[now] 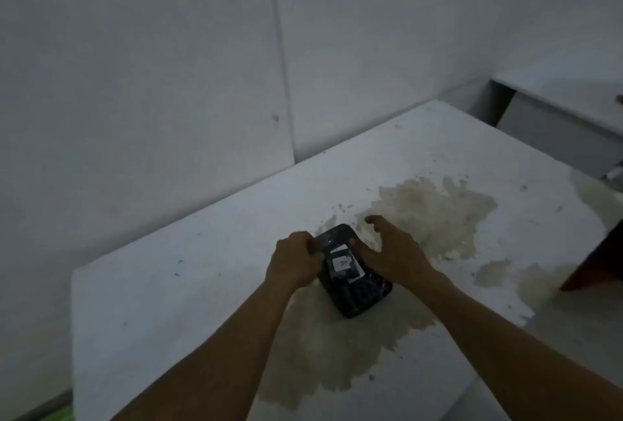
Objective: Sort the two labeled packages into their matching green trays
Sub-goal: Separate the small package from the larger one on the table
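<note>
Both hands are meeting on a dark, glossy wrapped package [354, 272] lying on the white table [168, 302], slightly below and right of the frame's centre. The package is carrying a white paper label marked "A" [343, 263] on its upper face. Its long axis is running from about 11 o'clock to 5 o'clock, the far end pointing toward the wall [135, 66].

The left hand [296, 263] is curling closed against the package's 9 o'clock long edge near the far end, fingers tucked at the rim. The right hand [391, 252] is lying against the opposite long edge at 3 o'clock, thumb pressing near the label, the remaining fingers spreading loosely beyond the far corner. Whether the package is lifting clear of the table cannot be told.

A large tan stain [435, 215] is spreading across the table surface beneath and at 1 o'clock of the package.

Only one labeled package is showing. No green tray is clearly in view; a green strip [57, 415] at the 7 o'clock corner, below the table edge, is too small to identify. Judgement: the package is being gripped across its short axis, both hands equally near, and the destination is lying outside this view.
</note>
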